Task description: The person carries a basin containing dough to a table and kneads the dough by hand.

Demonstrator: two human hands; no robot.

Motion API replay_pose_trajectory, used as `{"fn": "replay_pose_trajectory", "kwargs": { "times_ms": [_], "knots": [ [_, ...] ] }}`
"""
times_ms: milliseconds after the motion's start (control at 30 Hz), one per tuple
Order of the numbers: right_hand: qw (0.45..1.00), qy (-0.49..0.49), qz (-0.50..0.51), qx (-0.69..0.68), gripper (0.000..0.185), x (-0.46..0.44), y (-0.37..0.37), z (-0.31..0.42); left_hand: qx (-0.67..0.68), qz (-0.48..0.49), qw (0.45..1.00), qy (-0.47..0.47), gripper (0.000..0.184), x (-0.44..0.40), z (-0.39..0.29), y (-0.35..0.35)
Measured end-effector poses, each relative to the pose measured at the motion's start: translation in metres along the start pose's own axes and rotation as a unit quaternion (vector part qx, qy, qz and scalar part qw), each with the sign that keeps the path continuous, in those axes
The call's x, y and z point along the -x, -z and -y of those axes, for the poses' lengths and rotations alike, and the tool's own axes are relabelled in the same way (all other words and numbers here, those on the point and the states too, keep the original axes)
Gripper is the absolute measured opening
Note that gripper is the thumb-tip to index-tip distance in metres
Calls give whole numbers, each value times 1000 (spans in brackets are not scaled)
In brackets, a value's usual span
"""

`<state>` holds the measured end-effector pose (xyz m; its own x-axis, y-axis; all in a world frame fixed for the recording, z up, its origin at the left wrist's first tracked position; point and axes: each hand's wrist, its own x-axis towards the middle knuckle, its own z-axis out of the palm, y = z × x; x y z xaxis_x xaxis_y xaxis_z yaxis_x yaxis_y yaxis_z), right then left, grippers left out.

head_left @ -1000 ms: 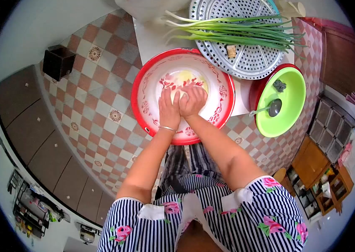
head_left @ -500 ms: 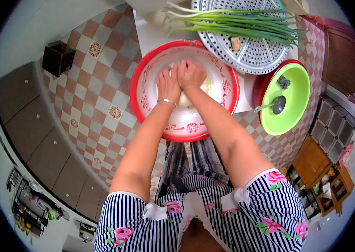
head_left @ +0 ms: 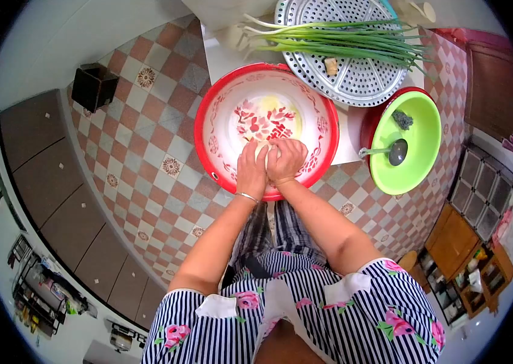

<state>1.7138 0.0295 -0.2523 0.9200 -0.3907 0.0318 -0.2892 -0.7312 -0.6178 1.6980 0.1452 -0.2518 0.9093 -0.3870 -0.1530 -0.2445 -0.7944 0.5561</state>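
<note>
A white enamel basin with a red rim has red printed patterns inside. Against its near wall, my left hand and my right hand press side by side, fingers curled over a pale lump of dough. Most of the dough is hidden under the hands. A bracelet circles my left wrist. The basin's bottom shows red print and a yellowish patch.
Behind the basin, a perforated metal steamer tray holds green onions and a small tan piece. At right, a green basin holds a ladle and a scouring pad. A dark bin stands on the tiled floor.
Both hands have drawn back with the dough from the basin's middle to its near wall. The printed bottom of the basin now shows.
</note>
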Motion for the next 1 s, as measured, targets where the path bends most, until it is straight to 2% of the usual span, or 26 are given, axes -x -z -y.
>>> {"fn": "replay_pose_trajectory", "kwargs": {
  "times_ms": [200,300,333,467,633,667,767,800,900,933,1000],
  "knots": [
    [997,61,-44,-6,21,-23,-35,-14,9,-30,999,20,48,-29,19,-16],
    [998,65,-15,1,21,-47,-48,-14,-3,-37,999,40,48,-50,24,-16],
    [998,59,-5,7,18,-55,-51,-13,-19,-28,999,31,55,-58,28,-16],
    [999,25,37,9,16,-88,-57,-6,-23,-26,998,47,62,-79,32,-17],
    [999,16,43,-27,18,-114,-69,-6,-6,13,988,152,60,-104,31,-20],
    [996,-24,77,-45,29,-118,-71,-6,-4,12,985,174,59,-107,31,-22],
    [983,-91,138,-78,36,-130,-65,-1,23,17,981,193,59,-114,25,-14],
    [971,-135,182,-78,37,-134,-59,3,59,46,975,208,62,-116,28,-11],
    [954,-128,45,-269,32,-116,-65,-29,154,95,976,119,64,-113,70,-20],
    [979,-105,-11,-172,38,-104,-50,-35,242,125,951,144,67,-113,79,-14],
    [974,-207,-57,-80,46,-66,-31,-43,259,123,935,211,68,-96,71,-4]
  ]
}}
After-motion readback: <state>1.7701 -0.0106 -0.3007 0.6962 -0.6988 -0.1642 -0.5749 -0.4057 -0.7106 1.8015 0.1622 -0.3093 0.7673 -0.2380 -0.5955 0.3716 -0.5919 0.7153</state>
